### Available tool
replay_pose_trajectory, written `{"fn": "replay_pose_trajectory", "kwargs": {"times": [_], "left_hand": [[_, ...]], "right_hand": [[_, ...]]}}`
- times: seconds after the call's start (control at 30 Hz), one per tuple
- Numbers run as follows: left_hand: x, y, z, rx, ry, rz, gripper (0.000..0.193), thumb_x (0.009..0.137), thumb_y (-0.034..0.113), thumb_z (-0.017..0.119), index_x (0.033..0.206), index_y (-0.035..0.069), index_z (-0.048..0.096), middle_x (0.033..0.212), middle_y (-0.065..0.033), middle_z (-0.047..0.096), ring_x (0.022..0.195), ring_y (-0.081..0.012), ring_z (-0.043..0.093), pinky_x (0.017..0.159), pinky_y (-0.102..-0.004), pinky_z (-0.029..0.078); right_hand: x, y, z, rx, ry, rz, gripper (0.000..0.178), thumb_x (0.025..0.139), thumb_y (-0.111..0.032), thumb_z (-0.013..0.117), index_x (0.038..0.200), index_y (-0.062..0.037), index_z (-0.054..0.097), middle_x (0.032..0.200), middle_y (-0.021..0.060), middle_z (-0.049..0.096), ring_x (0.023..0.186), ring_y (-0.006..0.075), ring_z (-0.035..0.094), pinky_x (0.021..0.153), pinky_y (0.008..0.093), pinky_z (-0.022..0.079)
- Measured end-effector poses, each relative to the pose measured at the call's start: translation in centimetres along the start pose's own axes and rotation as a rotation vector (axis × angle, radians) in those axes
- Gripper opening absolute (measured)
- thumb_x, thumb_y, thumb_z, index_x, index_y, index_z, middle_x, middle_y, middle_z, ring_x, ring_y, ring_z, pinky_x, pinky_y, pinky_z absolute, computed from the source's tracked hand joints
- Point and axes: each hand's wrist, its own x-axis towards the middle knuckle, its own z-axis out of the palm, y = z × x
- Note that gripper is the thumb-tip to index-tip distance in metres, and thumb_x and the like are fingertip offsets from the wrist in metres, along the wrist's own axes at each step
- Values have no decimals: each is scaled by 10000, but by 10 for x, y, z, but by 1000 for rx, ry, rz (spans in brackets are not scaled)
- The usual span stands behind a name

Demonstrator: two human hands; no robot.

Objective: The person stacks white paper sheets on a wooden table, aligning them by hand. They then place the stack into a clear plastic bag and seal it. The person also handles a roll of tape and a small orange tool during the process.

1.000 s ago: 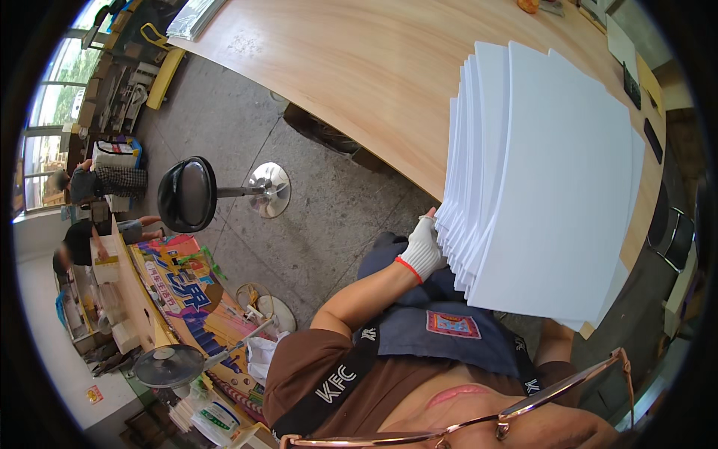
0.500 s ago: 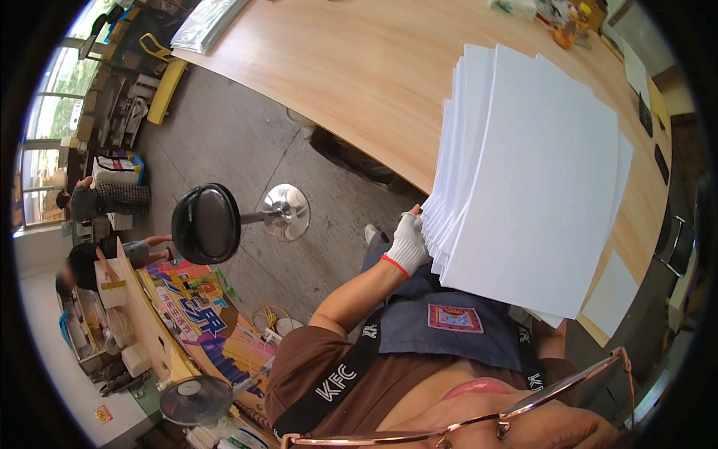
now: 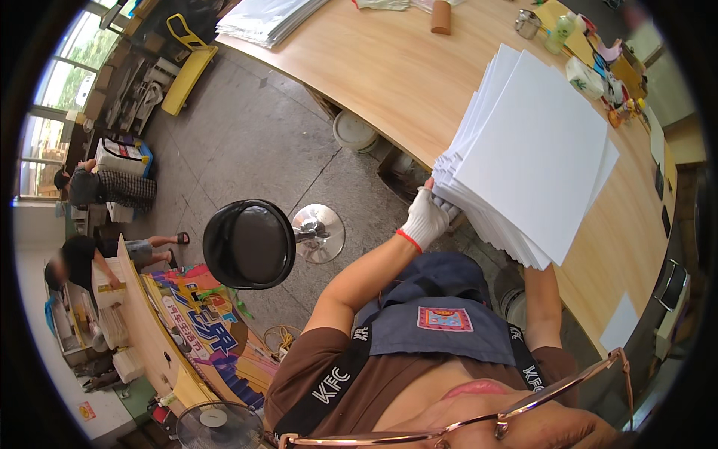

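Note:
A thick stack of large white paper sheets (image 3: 535, 157) is tilted over the near edge of the wooden table (image 3: 374, 75), its edges fanned unevenly. My left hand (image 3: 425, 218), in a white knit glove with a red cuff and bare thumb tip, grips the stack's left corner. My right forearm reaches up to the stack's near edge, where the sheets hide the right hand and its fingers.
A black round-seated stool (image 3: 250, 243) stands to the left on the concrete floor. Plastic-wrapped sheets (image 3: 269, 19) lie at the table's far left. Bottles and small items, including a metal cup (image 3: 527, 24), crowd the far right. Two people work at the left, near a yellow cart (image 3: 187, 75).
The stack has turned and its near edge now slants, with the sheets more offset at the left corner. The right forearm has come into fuller view. The whole view has shifted.

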Motion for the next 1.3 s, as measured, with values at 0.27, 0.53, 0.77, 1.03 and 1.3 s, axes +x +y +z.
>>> {"fn": "replay_pose_trajectory", "kwargs": {"times": [0.27, 0.53, 0.77, 1.03, 1.3], "left_hand": [[57, 91, -2, 19, -4, 30, 480, 1028, 409, 338, 1440, 167, 298, 1489, -135, 326, 1371, -351, 342, 1110, -591, 272], [60, 142, 16, 71, 80, -127, 520, 1025, 398, 360, 1498, 252, 203, 1541, -187, 218, 1397, -397, 293, 1138, -565, 228], [45, 218, 3, 330, 137, 12, 379, 978, 273, 498, 1321, 124, 437, 1409, -138, 466, 1176, -301, 524, 966, -474, 443], [-11, 309, 174, 792, -574, 406, 120, 990, 247, 532, 1034, 136, 518, 609, 23, 446, 494, -100, 403, 440, -272, 338], [-14, 442, 252, 910, -1438, 753, 123, 937, 229, 616, 967, 116, 579, 622, -61, 568, 491, -138, 511, 395, -268, 377]], "right_hand": [[33, -18, 109, -89, -43, -36, 475, 1011, -333, 436, 1360, -11, 454, 1437, 132, 441, 1338, 231, 389, 1121, 380, 305], [56, -6, 135, -207, 94, -44, 481, 1009, -335, 439, 1357, -4, 454, 1443, 136, 433, 1344, 231, 381, 1126, 377, 297], [1, 31, 61, -254, 343, 78, 486, 1007, -338, 441, 1354, 2, 455, 1449, 139, 426, 1349, 231, 374, 1131, 373, 289], [-1, 32, 50, -181, 576, 128, 491, 1004, -340, 444, 1350, 9, 455, 1455, 143, 417, 1354, 231, 366, 1136, 370, 281], [-77, -55, -45, 712, 1116, -401, 463, 1002, -306, 460, 1316, 33, 475, 1311, 172, 534, 1242, 238, 479, 1068, 355, 367]]}}
